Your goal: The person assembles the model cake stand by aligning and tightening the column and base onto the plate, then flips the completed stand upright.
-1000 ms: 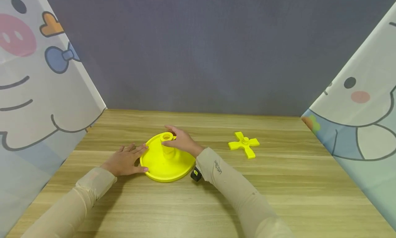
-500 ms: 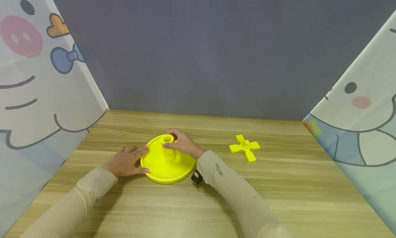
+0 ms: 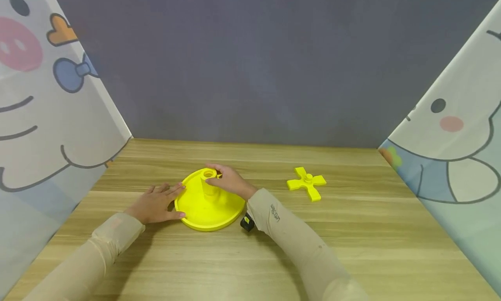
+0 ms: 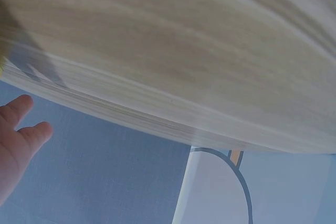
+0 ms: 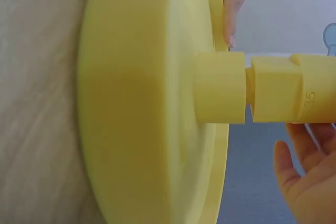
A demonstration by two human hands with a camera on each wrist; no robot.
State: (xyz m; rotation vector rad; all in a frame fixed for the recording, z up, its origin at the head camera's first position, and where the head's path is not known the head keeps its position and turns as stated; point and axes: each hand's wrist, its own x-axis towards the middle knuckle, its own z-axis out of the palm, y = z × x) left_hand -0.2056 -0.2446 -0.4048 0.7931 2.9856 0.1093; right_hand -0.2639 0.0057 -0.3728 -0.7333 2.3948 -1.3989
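Note:
A round yellow base with a raised rim lies on the table, a short collar standing at its centre. Upright above the collar is a yellow post piece, hexagonal near its lower end and marked "35"; a narrow neck shows between the two in the right wrist view. My right hand holds the post near its top, thumb on the near side and fingers around the far side. With fingers spread and straight, my left hand touches the base's left rim. The left wrist view catches only some fingertips.
To the right on the wooden table lies a yellow four-armed cross piece with a central stub. A small black object shows beside the right cuff. A grey panel stands behind, with cartoon-printed panels at both sides.
My right fingers, stretched out past the post a second ago, have drawn in around it. The left hand stays at the rim. The whole view shifts slightly.

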